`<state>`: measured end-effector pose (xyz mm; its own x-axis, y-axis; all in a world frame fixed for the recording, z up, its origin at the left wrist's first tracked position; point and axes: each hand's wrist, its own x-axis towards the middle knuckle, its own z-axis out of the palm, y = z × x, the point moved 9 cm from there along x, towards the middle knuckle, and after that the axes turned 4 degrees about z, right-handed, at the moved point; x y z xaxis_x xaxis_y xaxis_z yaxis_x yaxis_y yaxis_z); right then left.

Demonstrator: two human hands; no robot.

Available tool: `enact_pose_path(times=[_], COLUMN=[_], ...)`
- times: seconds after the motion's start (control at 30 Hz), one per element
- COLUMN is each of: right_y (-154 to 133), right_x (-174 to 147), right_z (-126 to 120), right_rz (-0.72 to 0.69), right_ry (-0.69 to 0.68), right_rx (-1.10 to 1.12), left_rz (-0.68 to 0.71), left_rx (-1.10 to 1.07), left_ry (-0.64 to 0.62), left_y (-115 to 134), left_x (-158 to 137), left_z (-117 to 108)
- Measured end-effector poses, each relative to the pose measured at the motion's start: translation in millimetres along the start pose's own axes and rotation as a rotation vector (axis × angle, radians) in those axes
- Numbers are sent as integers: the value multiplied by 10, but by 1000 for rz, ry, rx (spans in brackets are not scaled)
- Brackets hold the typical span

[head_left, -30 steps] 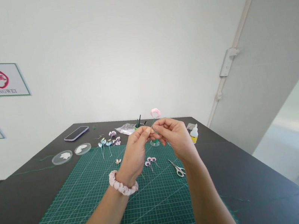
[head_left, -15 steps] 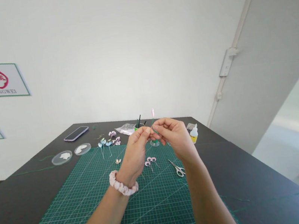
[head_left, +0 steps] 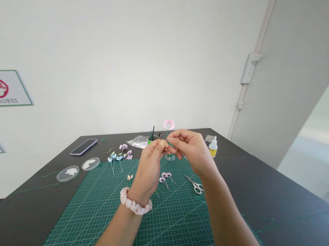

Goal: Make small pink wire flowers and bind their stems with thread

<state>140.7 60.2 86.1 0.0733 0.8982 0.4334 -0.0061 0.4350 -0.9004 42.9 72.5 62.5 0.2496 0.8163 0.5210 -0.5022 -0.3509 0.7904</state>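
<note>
A pink ring-shaped petal (head_left: 168, 122) stands upright on a thin green-wrapped stem (head_left: 166, 133) above my fingertips. My left hand (head_left: 149, 160) is closed in a pinch on the lower part of that stem. Close beside it, my right hand (head_left: 194, 148) pinches green thread (head_left: 170, 143) at the stem; the fingertips of both hands almost meet. Beneath them on the green cutting mat (head_left: 113, 231) lie several small pink-purple wire petals (head_left: 164, 176). White-handled scissors (head_left: 195, 185) rest by my right wrist.
Blue wire petals (head_left: 114, 157), purple flowers (head_left: 128, 155) and a small cream piece (head_left: 130, 177) lie to the left. Further left are two clear dishes (head_left: 68, 174) with white pieces and a phone (head_left: 84, 147). A glue bottle (head_left: 213, 147) stands right; a plastic bag (head_left: 139, 142) lies behind.
The pink petal has turned from edge-on to facing me, so its ring shape now shows. Both hands stay in nearly the same place, still pinching.
</note>
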Motion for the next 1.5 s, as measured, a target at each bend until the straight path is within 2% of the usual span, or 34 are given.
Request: enact_pose_path(times=[1.5], right_y=[6], right_x=[-2], right_z=[42], right_rz=[5], right_ry=[-31], right_rx=[-8], left_rz=[-2], left_rx=[-66], left_ry=[-25], left_y=[23], left_x=[-17], left_z=[64])
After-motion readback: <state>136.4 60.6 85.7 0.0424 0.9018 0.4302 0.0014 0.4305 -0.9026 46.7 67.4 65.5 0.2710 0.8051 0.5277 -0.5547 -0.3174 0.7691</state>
